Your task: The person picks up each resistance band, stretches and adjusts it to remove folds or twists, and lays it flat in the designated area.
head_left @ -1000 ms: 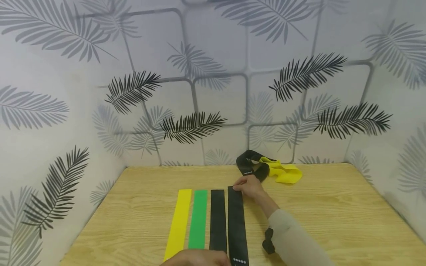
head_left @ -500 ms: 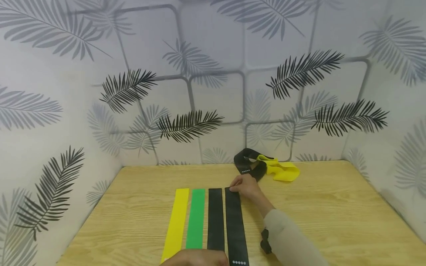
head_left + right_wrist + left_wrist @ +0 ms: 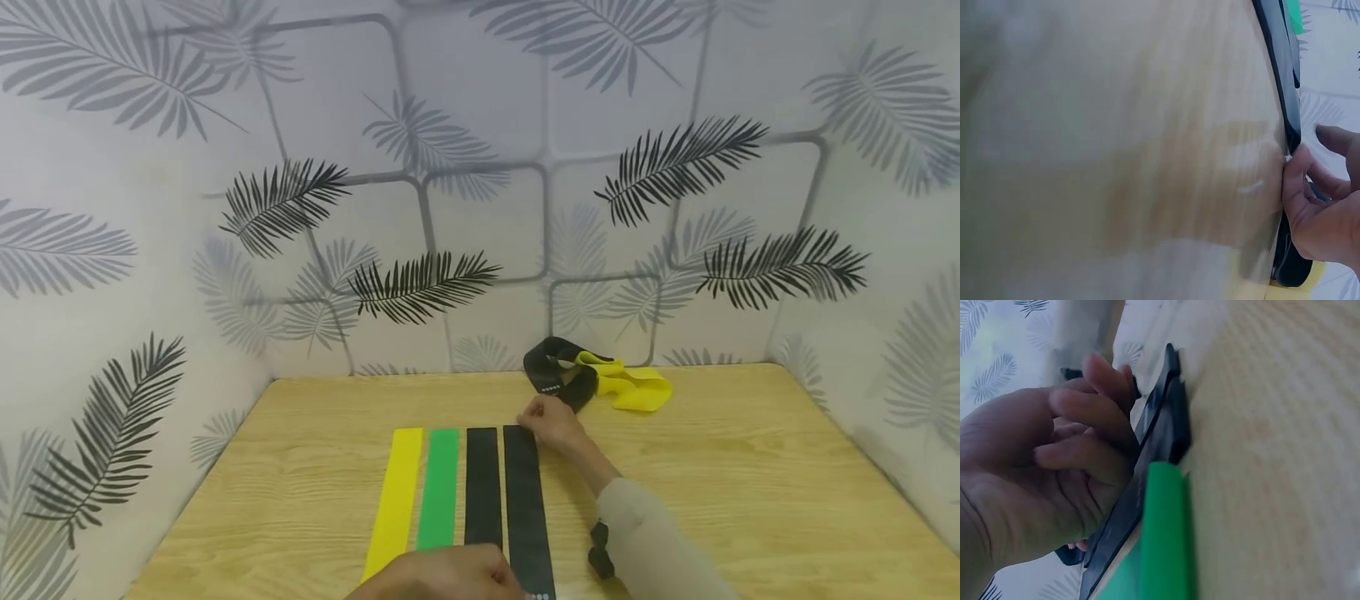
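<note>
We see a pale wall [image 3: 495,217] printed with feathery leaves, standing behind a wood-grain desk [image 3: 750,467]. A light sleeve [image 3: 660,537] reaches in over the desk's right part. Four flat strips lie side by side before us, with narrow gaps between: a yellow strip [image 3: 395,500], a green strip [image 3: 438,492], an inner black strip [image 3: 482,483] and, furthest right, an outer black strip [image 3: 527,504].

Near the wall, just beyond the strips, we find a loose tangle [image 3: 637,388] of black and yellow bands.

Of the hands, our left hand [image 3: 461,571] has its fingers loosely bent over the near part of the black strips, blocking our sight of the near ends of the green and inner black ones; whether its thumb pinches anything we cannot tell. Our right hand [image 3: 553,423] is at the outer black strip's far end, one fingertip touching it and another digit standing apart, so it is partly open and not gripping.

A small black object [image 3: 600,550] sits against the sleeve. Smallest are the pale dots [image 3: 542,597] near the outer black strip's near end.
</note>
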Demonstrator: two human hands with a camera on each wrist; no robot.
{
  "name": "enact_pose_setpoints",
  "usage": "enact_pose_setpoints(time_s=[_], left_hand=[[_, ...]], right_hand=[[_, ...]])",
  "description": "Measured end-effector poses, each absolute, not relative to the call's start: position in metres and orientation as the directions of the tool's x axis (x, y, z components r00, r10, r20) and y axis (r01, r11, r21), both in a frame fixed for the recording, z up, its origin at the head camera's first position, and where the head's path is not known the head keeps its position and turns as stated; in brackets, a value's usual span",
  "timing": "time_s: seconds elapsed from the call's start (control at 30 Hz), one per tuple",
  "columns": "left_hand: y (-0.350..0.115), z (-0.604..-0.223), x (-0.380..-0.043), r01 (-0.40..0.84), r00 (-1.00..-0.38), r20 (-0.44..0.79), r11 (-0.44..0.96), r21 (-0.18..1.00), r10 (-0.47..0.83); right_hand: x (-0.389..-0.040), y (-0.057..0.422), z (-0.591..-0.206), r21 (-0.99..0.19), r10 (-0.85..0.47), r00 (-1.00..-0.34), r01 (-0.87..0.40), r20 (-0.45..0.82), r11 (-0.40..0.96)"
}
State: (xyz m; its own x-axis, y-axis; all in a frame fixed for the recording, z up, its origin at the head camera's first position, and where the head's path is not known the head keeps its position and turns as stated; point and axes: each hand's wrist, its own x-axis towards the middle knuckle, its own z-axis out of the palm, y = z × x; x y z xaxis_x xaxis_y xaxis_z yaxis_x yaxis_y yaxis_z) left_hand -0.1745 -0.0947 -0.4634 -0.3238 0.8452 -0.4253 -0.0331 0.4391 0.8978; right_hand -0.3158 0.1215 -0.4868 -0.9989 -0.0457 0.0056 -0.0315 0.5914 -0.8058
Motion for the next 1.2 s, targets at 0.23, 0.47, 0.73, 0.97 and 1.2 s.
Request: enact_pose_setpoints(time_s=[0.23, 0.47, 0.73, 0.97, 1.2], left_hand=[[-0.092, -0.451, -0.205, -0.101, -0.532, -0.320, 0.316, 0.943, 0.784], [-0.080, -0.439, -0.259, 0.029, -0.762, -0.190, 0.326, 0.945, 0.619], [-0.034, -0.444, -0.298, 0.340, -0.863, 0.062, 0.487, 0.805, 0.501], [0.025, -0.463, -0.330, 0.534, -0.835, 0.163, 0.701, 0.472, 0.525], [0.045, -0.479, -0.345, 0.577, -0.817, 0.176, 0.779, 0.244, 0.550]], right_hand=[[-0.309, 0.140, -0.486, -0.969, -0.108, -0.989, 0.071, -0.098, 0.238], [-0.306, 0.168, -0.479, -0.979, -0.010, -0.993, 0.111, -0.114, 0.172], [-0.305, 0.207, -0.478, -0.970, 0.035, -0.985, 0.173, -0.170, 0.172], [-0.303, 0.233, -0.479, -0.977, -0.118, -0.975, 0.176, -0.190, 0.123], [-0.302, 0.240, -0.483, -0.988, -0.203, -0.967, 0.154, -0.157, 0.029]])
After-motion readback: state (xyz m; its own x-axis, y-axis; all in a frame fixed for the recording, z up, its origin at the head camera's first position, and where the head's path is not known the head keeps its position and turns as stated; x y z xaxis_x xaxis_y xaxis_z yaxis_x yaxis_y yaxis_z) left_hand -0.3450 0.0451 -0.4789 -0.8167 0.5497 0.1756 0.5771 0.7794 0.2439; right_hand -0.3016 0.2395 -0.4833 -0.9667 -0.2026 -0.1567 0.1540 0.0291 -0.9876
